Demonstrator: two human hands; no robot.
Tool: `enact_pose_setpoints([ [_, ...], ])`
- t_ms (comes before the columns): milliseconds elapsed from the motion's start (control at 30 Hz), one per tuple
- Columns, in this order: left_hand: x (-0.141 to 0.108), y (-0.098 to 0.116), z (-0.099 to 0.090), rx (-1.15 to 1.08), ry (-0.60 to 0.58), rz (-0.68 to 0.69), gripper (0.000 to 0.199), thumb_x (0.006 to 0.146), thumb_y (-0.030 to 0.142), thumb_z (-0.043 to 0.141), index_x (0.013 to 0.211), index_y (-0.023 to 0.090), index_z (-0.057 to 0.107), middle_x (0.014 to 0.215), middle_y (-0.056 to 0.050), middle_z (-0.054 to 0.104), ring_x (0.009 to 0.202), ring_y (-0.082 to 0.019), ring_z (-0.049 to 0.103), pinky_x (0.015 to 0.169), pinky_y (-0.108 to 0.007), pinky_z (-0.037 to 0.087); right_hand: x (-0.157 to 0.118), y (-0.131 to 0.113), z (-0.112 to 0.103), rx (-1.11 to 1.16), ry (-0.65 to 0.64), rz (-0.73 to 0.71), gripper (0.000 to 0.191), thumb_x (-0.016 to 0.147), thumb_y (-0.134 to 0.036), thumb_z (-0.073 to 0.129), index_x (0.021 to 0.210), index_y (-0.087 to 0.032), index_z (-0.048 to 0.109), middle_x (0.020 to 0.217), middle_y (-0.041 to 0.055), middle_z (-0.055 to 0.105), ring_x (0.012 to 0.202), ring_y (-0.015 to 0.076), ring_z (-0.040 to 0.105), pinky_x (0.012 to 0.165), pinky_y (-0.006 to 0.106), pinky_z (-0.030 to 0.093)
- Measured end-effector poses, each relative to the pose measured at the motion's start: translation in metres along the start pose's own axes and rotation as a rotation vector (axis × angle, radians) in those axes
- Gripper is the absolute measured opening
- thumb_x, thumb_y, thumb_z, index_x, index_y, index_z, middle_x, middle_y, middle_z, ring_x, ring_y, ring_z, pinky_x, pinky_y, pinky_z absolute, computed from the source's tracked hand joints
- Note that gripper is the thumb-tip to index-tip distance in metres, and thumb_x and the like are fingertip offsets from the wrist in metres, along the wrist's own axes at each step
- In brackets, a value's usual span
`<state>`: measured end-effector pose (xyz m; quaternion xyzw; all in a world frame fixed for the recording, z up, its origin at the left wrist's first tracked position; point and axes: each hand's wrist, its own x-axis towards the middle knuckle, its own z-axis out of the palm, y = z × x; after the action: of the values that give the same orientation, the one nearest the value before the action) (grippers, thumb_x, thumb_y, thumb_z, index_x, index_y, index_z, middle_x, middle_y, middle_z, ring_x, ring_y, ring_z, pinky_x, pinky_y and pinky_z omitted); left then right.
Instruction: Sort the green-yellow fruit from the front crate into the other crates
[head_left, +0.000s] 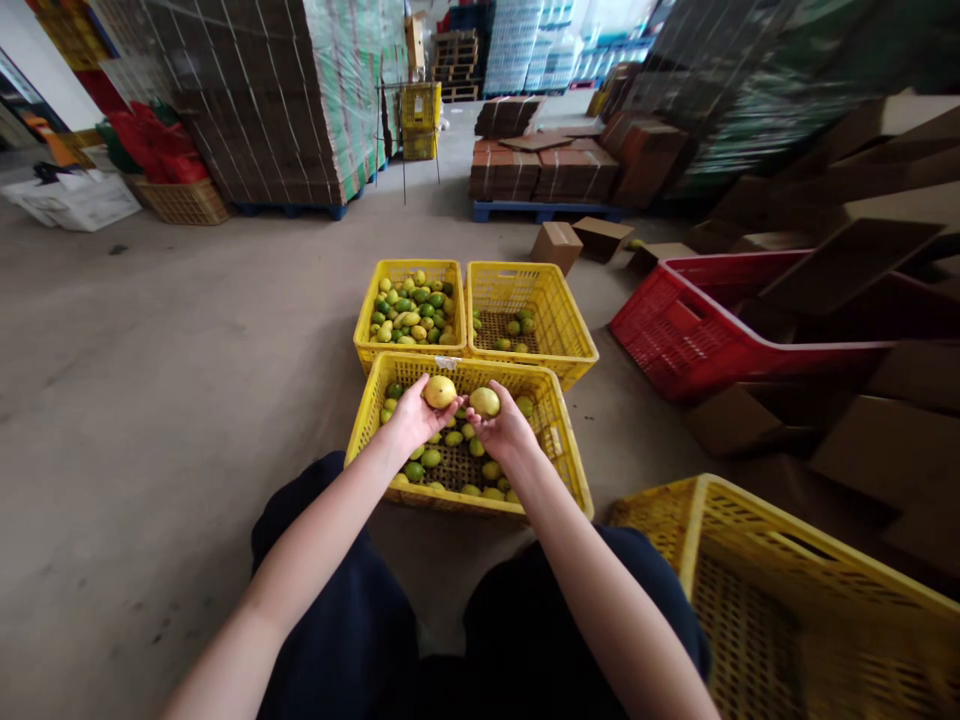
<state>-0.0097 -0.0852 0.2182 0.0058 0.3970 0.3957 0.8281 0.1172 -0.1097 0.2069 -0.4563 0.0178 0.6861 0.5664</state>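
Note:
My left hand (411, 415) is closed around a yellow lemon-like fruit (440, 391), with a small dark spot on its skin facing up. In my right hand (508, 428) lies a greener-yellow lemon-like fruit (485, 402), cupped by the fingers and thumb. Both hands are over the near yellow crate (574, 450), their fingertips close together. Several green and yellow fruits (430, 458) lie spread on its floor, partly hidden by my hands. Behind it, the far left yellow crate (364, 325) is heaped with similar fruits, while the far right yellow crate (574, 320) holds only several.
A large yellow crate (701, 500) stands by my right knee. Further right are a red crate (660, 320) and piled cardboard boxes (862, 450). Flattened cartons lie on a blue pallet (517, 211) ahead; a wrapped stack (247, 100) stands at the left.

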Motion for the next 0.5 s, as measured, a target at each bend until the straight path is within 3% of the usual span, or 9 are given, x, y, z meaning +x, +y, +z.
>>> enact_pose_setpoints([
  [200, 0.0019, -0.0030, -0.0025, 0.093, -0.024, -0.007, 0.039, 0.096, 0.037, 0.036, 0.097, 0.005, 0.058, 0.067, -0.011, 0.062, 0.051, -0.013, 0.059, 0.047, -0.020, 0.053, 0.0049, 0.0012, -0.0006, 0.025, 0.024, -0.058, 0.021, 0.095, -0.029, 0.046, 0.083, -0.014, 0.055, 0.054, 0.0034, 0.062, 0.042, 0.0106, 0.057, 0.039, 0.016, 0.051],
  [500, 0.0049, -0.0036, -0.0048, 0.127, -0.036, -0.032, 0.043, 0.095, 0.042, 0.036, 0.098, 0.006, 0.059, 0.062, -0.008, 0.059, 0.050, -0.014, 0.056, 0.043, -0.020, 0.049, 0.0096, 0.0030, -0.0029, 0.104, 0.044, -0.162, 0.014, 0.087, -0.030, 0.060, 0.082, -0.019, 0.053, 0.056, -0.0001, 0.061, 0.048, 0.0123, 0.060, 0.040, 0.018, 0.053],
])
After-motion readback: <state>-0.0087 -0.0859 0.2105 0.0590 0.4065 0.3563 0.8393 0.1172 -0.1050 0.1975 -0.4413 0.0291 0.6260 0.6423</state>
